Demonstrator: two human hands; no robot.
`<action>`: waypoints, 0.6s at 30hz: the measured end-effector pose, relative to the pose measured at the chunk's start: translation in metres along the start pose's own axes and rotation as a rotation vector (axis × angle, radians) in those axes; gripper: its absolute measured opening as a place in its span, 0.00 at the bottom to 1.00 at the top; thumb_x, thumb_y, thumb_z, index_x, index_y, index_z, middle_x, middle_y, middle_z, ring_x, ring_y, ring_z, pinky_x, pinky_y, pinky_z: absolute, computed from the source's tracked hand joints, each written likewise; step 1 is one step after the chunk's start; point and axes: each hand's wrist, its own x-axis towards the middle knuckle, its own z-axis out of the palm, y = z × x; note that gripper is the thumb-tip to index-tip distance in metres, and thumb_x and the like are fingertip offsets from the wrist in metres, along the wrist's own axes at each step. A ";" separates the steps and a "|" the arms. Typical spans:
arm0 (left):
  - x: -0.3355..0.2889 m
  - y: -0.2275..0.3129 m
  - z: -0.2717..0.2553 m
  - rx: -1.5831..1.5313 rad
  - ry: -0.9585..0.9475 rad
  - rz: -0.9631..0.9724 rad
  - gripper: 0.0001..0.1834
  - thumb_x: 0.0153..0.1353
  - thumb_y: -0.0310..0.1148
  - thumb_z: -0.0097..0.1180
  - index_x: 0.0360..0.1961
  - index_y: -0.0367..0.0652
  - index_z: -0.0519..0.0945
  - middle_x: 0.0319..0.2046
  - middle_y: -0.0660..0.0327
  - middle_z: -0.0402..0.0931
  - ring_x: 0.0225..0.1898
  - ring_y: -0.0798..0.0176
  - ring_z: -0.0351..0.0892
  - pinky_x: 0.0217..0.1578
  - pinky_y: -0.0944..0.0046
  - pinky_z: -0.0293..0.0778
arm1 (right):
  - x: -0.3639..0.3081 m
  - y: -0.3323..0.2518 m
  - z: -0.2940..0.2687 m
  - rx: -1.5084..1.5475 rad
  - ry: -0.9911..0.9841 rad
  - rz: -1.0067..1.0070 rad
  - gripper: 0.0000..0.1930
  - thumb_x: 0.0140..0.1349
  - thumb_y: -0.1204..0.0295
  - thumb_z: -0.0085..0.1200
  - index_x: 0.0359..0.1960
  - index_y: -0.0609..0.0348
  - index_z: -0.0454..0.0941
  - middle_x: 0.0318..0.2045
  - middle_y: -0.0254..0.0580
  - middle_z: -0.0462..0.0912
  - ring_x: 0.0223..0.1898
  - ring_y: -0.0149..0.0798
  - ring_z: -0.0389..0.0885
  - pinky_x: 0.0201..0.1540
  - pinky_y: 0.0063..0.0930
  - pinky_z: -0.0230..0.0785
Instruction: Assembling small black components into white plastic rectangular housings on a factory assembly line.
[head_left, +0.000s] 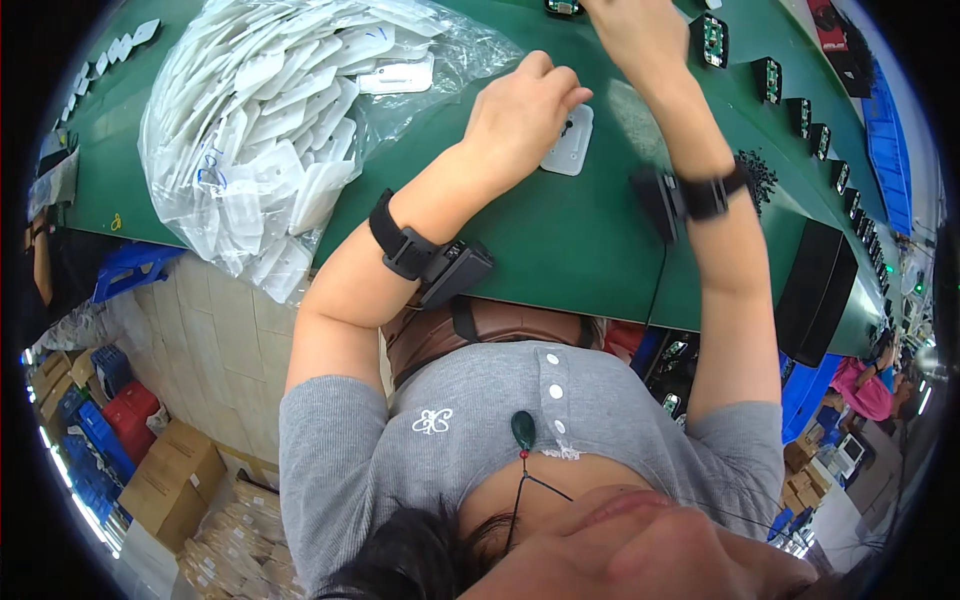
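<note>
My left hand (525, 115) is closed, its fingers curled over the upper left edge of a white plastic cover (568, 150) on the green table. Small dark spots show on the cover beside my fingertips; what the fingers hold, if anything, is hidden. My right hand (640, 40) reaches to the far edge of the view, where its fingers are cut off. Just left of it is a black housing with a green circuit board (563, 6), partly out of view. Each wrist wears a black strap with a black box.
A clear bag (250, 140) heaped with white covers fills the table's left. Black housings with circuit boards (768, 80) stand in a curved row at right. A pile of tiny black parts (757, 178) lies beside my right wrist, and a long black block (815, 290) near the right edge.
</note>
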 end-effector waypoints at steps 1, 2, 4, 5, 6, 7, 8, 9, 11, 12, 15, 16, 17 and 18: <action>-0.001 0.002 0.000 0.050 -0.010 0.038 0.11 0.61 0.39 0.59 0.34 0.42 0.78 0.32 0.55 0.73 0.32 0.49 0.79 0.33 0.54 0.76 | 0.016 -0.003 0.010 0.001 0.004 -0.008 0.28 0.58 0.46 0.56 0.50 0.56 0.73 0.50 0.55 0.78 0.51 0.50 0.78 0.46 0.45 0.72; -0.002 0.004 0.001 0.104 -0.021 0.076 0.13 0.60 0.42 0.60 0.34 0.42 0.78 0.33 0.55 0.71 0.32 0.48 0.79 0.33 0.53 0.76 | 0.031 -0.007 0.018 -0.067 -0.124 0.044 0.27 0.57 0.47 0.58 0.45 0.58 0.75 0.46 0.55 0.79 0.48 0.52 0.79 0.46 0.46 0.72; -0.004 0.010 0.004 0.133 0.012 0.071 0.15 0.60 0.43 0.60 0.36 0.41 0.77 0.33 0.53 0.71 0.31 0.47 0.78 0.32 0.53 0.77 | 0.047 -0.007 0.027 -0.139 -0.248 0.092 0.26 0.55 0.47 0.59 0.40 0.59 0.77 0.42 0.56 0.81 0.45 0.55 0.79 0.45 0.46 0.72; -0.005 0.014 0.006 0.152 0.037 0.064 0.18 0.60 0.44 0.60 0.37 0.40 0.76 0.33 0.52 0.70 0.31 0.47 0.78 0.31 0.54 0.77 | 0.049 -0.002 0.028 -0.100 -0.233 0.058 0.24 0.56 0.51 0.59 0.40 0.61 0.78 0.39 0.56 0.81 0.44 0.54 0.80 0.44 0.44 0.73; -0.008 0.015 0.005 0.250 0.040 0.088 0.24 0.55 0.48 0.64 0.39 0.36 0.74 0.34 0.53 0.70 0.32 0.49 0.77 0.31 0.57 0.78 | 0.046 0.000 0.033 -0.046 -0.227 0.018 0.21 0.56 0.54 0.60 0.40 0.62 0.79 0.37 0.57 0.81 0.42 0.54 0.80 0.42 0.43 0.73; -0.014 0.016 0.001 0.257 0.041 0.078 0.24 0.55 0.48 0.64 0.39 0.36 0.74 0.34 0.53 0.70 0.32 0.49 0.77 0.31 0.57 0.78 | 0.039 0.005 0.035 -0.038 -0.232 0.011 0.21 0.56 0.54 0.60 0.40 0.62 0.79 0.37 0.57 0.81 0.42 0.54 0.80 0.42 0.43 0.73; -0.017 0.020 -0.002 0.324 -0.006 0.084 0.26 0.52 0.49 0.65 0.38 0.37 0.74 0.34 0.54 0.70 0.35 0.51 0.76 0.32 0.59 0.77 | 0.028 0.015 0.030 0.100 -0.122 -0.043 0.21 0.56 0.57 0.60 0.41 0.63 0.79 0.37 0.56 0.81 0.41 0.52 0.81 0.43 0.40 0.74; -0.021 0.023 -0.005 0.390 -0.055 0.089 0.29 0.48 0.51 0.67 0.38 0.37 0.74 0.35 0.56 0.70 0.37 0.54 0.74 0.33 0.60 0.76 | 0.017 0.024 0.022 0.238 -0.013 -0.095 0.20 0.56 0.60 0.60 0.43 0.64 0.79 0.37 0.55 0.82 0.41 0.50 0.81 0.43 0.38 0.74; -0.030 0.030 -0.011 0.431 -0.081 0.106 0.30 0.45 0.51 0.69 0.39 0.37 0.73 0.35 0.57 0.69 0.39 0.55 0.72 0.35 0.61 0.75 | -0.018 0.025 -0.010 0.480 -0.015 -0.009 0.22 0.54 0.62 0.63 0.47 0.66 0.78 0.38 0.53 0.83 0.42 0.46 0.82 0.46 0.33 0.73; -0.033 0.032 -0.012 0.471 -0.110 0.130 0.32 0.42 0.52 0.70 0.39 0.37 0.73 0.36 0.58 0.69 0.41 0.57 0.71 0.37 0.63 0.74 | -0.039 0.030 -0.021 0.570 -0.044 0.027 0.19 0.58 0.66 0.62 0.47 0.64 0.77 0.41 0.45 0.81 0.45 0.38 0.79 0.48 0.29 0.71; -0.032 0.031 -0.010 0.462 -0.135 0.169 0.30 0.45 0.45 0.70 0.43 0.38 0.73 0.40 0.58 0.70 0.44 0.56 0.71 0.43 0.61 0.71 | -0.099 0.037 -0.047 0.841 -0.112 0.223 0.19 0.55 0.74 0.62 0.49 0.60 0.75 0.45 0.42 0.77 0.47 0.35 0.77 0.54 0.28 0.68; -0.031 0.030 -0.008 0.458 -0.140 0.171 0.30 0.45 0.45 0.70 0.43 0.38 0.73 0.40 0.58 0.70 0.44 0.56 0.71 0.43 0.61 0.71 | -0.115 0.041 -0.051 0.741 -0.057 0.172 0.19 0.55 0.76 0.61 0.49 0.62 0.74 0.46 0.44 0.77 0.47 0.39 0.78 0.54 0.29 0.69; -0.032 0.027 -0.008 0.401 -0.140 0.241 0.27 0.47 0.40 0.68 0.46 0.39 0.73 0.42 0.58 0.72 0.46 0.55 0.72 0.46 0.60 0.69 | -0.125 0.042 -0.056 0.743 -0.058 0.178 0.19 0.55 0.76 0.61 0.49 0.62 0.74 0.46 0.44 0.77 0.47 0.39 0.78 0.54 0.29 0.69; -0.032 0.024 -0.008 0.344 -0.138 0.311 0.26 0.49 0.35 0.66 0.48 0.39 0.73 0.44 0.58 0.73 0.48 0.55 0.72 0.48 0.59 0.68 | -0.133 0.044 -0.061 0.564 -0.094 0.128 0.20 0.55 0.77 0.61 0.50 0.63 0.74 0.46 0.44 0.77 0.46 0.40 0.78 0.54 0.29 0.69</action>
